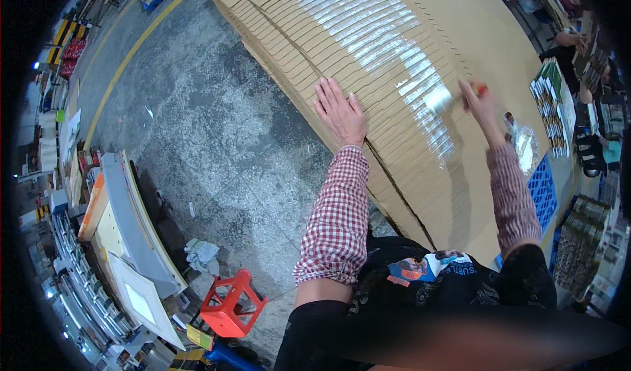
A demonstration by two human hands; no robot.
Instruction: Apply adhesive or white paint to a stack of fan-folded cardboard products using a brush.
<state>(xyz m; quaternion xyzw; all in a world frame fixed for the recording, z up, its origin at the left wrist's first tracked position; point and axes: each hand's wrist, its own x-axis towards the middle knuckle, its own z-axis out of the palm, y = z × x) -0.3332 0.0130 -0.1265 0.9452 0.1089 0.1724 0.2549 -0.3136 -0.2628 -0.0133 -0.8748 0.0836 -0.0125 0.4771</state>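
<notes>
In front of me lies a broad spread of overlapping brown cardboard sheets [401,167], fanned so that only narrow strips of each show. A band of wet, whitish glue [368,32] runs across these strips. My left hand [341,113] rests flat on the cardboard near its left edge, fingers stretched out. In my right hand [482,104] is a brush [439,99] with a reddish handle, its pale bristle end at the lower part of the glue band. Motion smears the right fingers and the brush.
Right of the cardboard sit a shiny plastic-lined container [524,147], a blue pallet [543,190] and a stack of folded printed pieces [552,104]. Another person's hand [573,40] shows at the far right. A red stool [232,304] and a leaning grey board [141,223] stand lower left.
</notes>
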